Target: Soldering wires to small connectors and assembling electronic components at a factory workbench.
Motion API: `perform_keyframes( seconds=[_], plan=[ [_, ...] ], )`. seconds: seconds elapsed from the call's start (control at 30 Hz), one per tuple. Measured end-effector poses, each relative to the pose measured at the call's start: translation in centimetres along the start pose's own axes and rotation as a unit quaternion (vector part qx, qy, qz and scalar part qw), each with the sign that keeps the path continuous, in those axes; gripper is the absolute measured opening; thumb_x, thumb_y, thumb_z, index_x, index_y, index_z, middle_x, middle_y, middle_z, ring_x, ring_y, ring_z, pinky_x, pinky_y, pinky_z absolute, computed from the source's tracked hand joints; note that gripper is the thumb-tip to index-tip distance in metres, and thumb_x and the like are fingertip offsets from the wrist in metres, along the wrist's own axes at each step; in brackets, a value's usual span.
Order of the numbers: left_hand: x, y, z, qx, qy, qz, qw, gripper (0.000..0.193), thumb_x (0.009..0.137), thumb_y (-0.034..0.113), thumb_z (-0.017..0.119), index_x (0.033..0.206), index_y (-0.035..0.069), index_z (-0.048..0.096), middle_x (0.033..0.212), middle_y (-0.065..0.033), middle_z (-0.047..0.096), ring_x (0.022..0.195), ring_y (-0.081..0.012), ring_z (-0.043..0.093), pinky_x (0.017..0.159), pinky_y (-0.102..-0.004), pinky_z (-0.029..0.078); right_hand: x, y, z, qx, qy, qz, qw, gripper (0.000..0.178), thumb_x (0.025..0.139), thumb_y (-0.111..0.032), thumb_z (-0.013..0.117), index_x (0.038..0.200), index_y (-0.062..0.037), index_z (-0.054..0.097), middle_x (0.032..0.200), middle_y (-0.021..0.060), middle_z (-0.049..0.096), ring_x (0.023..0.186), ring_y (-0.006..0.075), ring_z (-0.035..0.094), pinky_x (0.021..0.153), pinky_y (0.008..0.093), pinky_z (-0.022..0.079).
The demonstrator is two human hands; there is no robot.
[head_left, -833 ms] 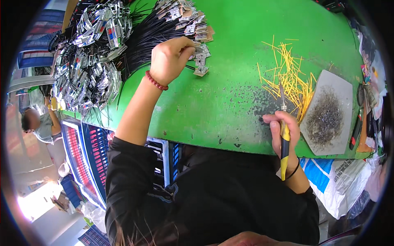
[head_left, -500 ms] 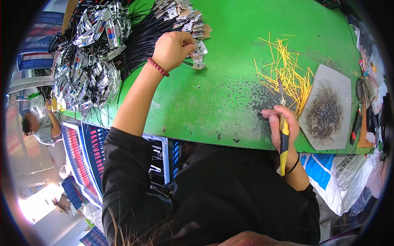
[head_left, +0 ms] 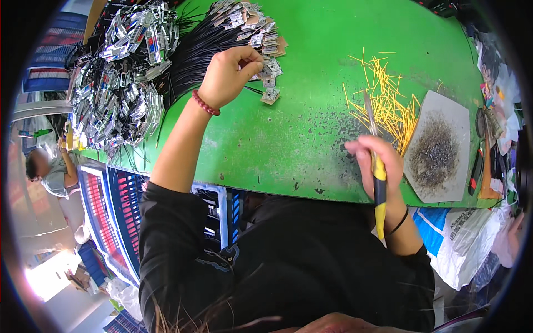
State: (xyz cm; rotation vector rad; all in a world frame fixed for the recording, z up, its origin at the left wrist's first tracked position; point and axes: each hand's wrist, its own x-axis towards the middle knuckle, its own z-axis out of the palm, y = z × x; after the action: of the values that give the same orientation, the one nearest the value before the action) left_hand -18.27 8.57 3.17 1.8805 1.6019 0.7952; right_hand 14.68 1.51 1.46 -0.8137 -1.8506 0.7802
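Green worktop (head_left: 311, 139). Left hand (head_left: 230, 75) curled, fingertips pinching one small tagged piece off the row of silver tags (head_left: 261, 33) on black wires (head_left: 194, 47), far left of worktop. Right hand (head_left: 375, 164) closed around a yellow-and-black handled tool (head_left: 378, 183), metal tip pointing into the pile of yellow wire bits (head_left: 386, 102). Grey tile (head_left: 438, 150) with dark filings just right of that hand. Bigger heap of tagged wires (head_left: 119, 94) at left edge.

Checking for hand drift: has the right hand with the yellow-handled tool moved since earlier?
No. The right hand remains beside the grey tray, gripping the yellow-handled tool.
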Motion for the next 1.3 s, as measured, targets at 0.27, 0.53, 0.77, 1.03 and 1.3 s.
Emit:
perform_keyframes(
  seconds=[0.27,0.53,0.77,1.03,1.3],
  plan=[
    [-3.4,1.1,-0.7,0.064,-0.064,0.076,0.993,0.011,0.077,0.017,0.07,0.08,0.007,0.07,0.074,-0.0106,0.068,0.067,-0.0238,0.067,0.061,-0.0345,0.052,5.5,0.4,3.9,-0.02,-0.072,-0.084,0.994,0.031,0.076,0.008,0.066,0.105,-0.0047,0.063,0.076,0.0076,0.066,0.064,0.0191,0.066,0.058,0.0283,0.053],
    [-1.2,0.0,2.0,0.197,0.028,0.069,0.978,0.03,0.073,0.02,0.072,0.102,0.011,0.068,0.09,-0.0071,0.065,0.081,-0.0257,0.065,0.069,-0.0371,0.053,4.1,0.0,4.4,-0.019,-0.102,-0.019,0.994,0.03,0.082,0.006,0.066,0.11,-0.0023,0.06,0.088,0.0122,0.07,0.081,0.0203,0.071,0.071,0.0295,0.056],
    [-2.3,-0.6,2.8,0.209,-0.003,0.031,0.977,0.025,0.075,0.016,0.07,0.099,0.01,0.067,0.094,-0.0075,0.066,0.084,-0.0268,0.066,0.072,-0.0381,0.053,1.6,0.8,3.7,-0.018,-0.058,-0.008,0.998,0.032,0.076,0.009,0.067,0.105,-0.0041,0.063,0.082,0.011,0.069,0.069,0.0206,0.069,0.061,0.0291,0.054],
    [-1.3,-0.1,2.6,0.206,-0.043,-0.01,0.978,0.021,0.074,0.02,0.069,0.092,0.009,0.068,0.092,-0.0098,0.068,0.086,-0.0295,0.066,0.074,-0.0399,0.053,0.1,0.7,2.4,-0.006,-0.043,-0.004,0.999,0.033,0.076,0.009,0.066,0.106,-0.0038,0.062,0.081,0.0111,0.069,0.07,0.0215,0.07,0.061,0.0297,0.054],
    [-2.0,0.3,2.3,0.236,-0.041,0.009,0.971,0.025,0.073,0.025,0.071,0.092,0.01,0.066,0.084,-0.0082,0.067,0.081,-0.0293,0.066,0.07,-0.0404,0.052,-1.5,0.9,1.5,0.0,-0.021,-0.011,1.0,0.032,0.076,0.009,0.066,0.105,-0.004,0.062,0.079,0.0114,0.069,0.069,0.0219,0.069,0.062,0.0296,0.054]
  ],
)
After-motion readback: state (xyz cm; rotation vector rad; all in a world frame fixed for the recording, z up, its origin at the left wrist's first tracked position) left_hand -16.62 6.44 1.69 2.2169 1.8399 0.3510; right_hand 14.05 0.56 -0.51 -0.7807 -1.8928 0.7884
